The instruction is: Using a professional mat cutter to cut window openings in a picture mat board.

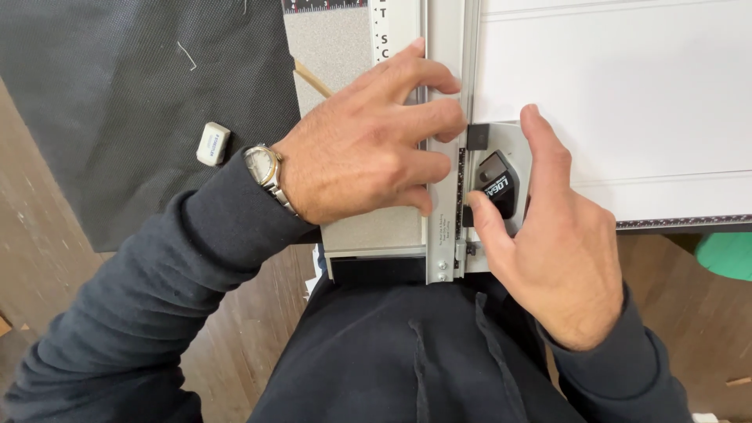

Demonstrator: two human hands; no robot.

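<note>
My left hand (368,141) lies flat across a metal guide rail (445,23) of a board cutter, fingers spread and pressing down on it. A silver wristwatch (265,168) is on that wrist. My right hand (552,235) grips a grey and black cutting head (495,176) that sits on the rail's right side, thumb on its near edge and index finger along its far side. A white board (619,86) lies under the rail to the right. A grey speckled base (333,47) shows to the rail's left.
A dark woven mat (117,94) covers the left, with a small white eraser (212,143) on it. A thin wooden stick (312,78) lies by the mat's edge. Wooden floor shows below, and a green object (728,254) sits at the right edge.
</note>
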